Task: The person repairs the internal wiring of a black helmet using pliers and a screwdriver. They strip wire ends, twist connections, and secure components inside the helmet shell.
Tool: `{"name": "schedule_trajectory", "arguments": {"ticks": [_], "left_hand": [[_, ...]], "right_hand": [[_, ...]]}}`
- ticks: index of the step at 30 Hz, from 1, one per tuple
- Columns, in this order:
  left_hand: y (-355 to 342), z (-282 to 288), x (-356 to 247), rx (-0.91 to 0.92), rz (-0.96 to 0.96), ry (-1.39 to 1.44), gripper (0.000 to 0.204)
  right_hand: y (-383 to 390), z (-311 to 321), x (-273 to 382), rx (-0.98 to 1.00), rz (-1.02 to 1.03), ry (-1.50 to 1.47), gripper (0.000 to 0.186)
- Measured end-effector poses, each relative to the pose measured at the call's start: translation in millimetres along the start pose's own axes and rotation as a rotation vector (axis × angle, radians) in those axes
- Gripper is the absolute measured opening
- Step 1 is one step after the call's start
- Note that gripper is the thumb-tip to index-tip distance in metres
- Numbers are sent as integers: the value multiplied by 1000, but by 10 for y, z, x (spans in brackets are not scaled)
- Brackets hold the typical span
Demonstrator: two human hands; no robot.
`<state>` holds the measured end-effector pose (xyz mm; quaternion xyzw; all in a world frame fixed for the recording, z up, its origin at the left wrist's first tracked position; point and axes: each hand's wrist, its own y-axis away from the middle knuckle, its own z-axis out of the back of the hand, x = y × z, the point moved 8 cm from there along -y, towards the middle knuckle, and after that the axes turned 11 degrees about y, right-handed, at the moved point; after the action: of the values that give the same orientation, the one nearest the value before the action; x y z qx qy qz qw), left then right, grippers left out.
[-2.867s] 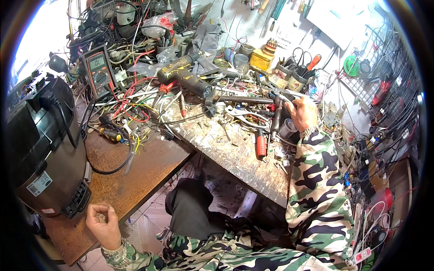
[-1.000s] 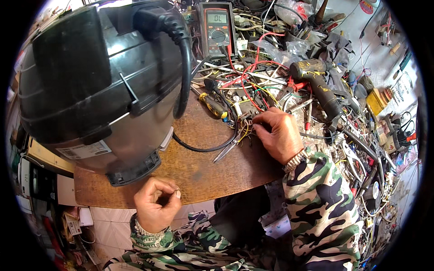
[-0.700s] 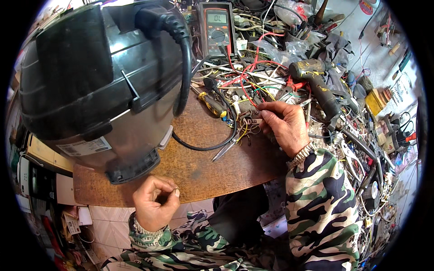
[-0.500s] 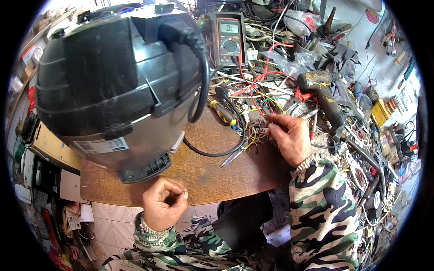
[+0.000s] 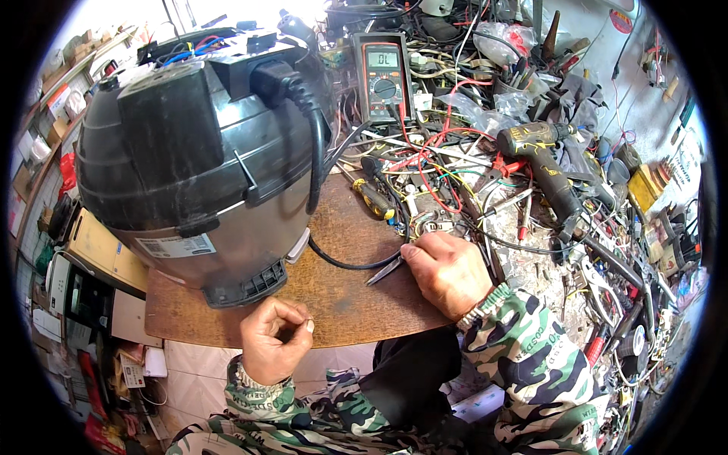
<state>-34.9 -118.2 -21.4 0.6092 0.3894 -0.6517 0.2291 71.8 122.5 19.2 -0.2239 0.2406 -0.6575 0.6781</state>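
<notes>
Down and nearer to us, off the small parts and onto the pointed metal tool (image 5: 385, 271), our right hand (image 5: 447, 273) has come since the earlier frame; our left hand (image 5: 277, 337) looks much as it did. We see the tool's tip poking out past our right thumb, over the wooden tabletop (image 5: 341, 318). Our right fingers are folded down over the rest of it, and we cannot tell whether they grip it. On the left hand, thumb and forefinger tips meet by the table's front edge; whether they pinch something small, we cannot tell.

Just beyond the tool we have the looped black cable (image 5: 364, 268) and a yellow-and-black screwdriver (image 5: 375, 203). Left stands the rounded black-and-brown appliance (image 5: 205, 174), its plug (image 5: 274, 80) seated. We judge the work on it partway: wires (image 5: 201, 47) lie exposed at its top, which has yet to be covered; what else remains, we cannot tell. Farther out are our multimeter (image 5: 385, 89) and the drill (image 5: 542, 163).
</notes>
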Motion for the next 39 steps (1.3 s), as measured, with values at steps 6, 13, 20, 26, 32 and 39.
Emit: {"name": "schedule_trajectory", "arguments": {"ticks": [6, 13, 20, 26, 32, 39], "left_hand": [[-40, -72, -117, 24, -73, -37, 22], [-20, -43, -43, -106, -184, -140, 23], [-24, -89, -75, -123, -197, -109, 23], [-35, -34, -51, -112, -169, -106, 21], [-70, -18, -57, -94, -148, -126, 22], [12, 176, -97, -116, -153, -117, 22]], "right_hand": [[-6, -68, 106, 48, 73, -26, 28], [-11, -86, 173, 67, 104, -6, 18], [7, -79, 163, 51, 104, 5, 13], [14, -102, 177, 63, 118, 19, 12], [29, -64, 141, 71, 106, 27, 11], [12, -103, 183, 73, 114, 9, 11]]}}
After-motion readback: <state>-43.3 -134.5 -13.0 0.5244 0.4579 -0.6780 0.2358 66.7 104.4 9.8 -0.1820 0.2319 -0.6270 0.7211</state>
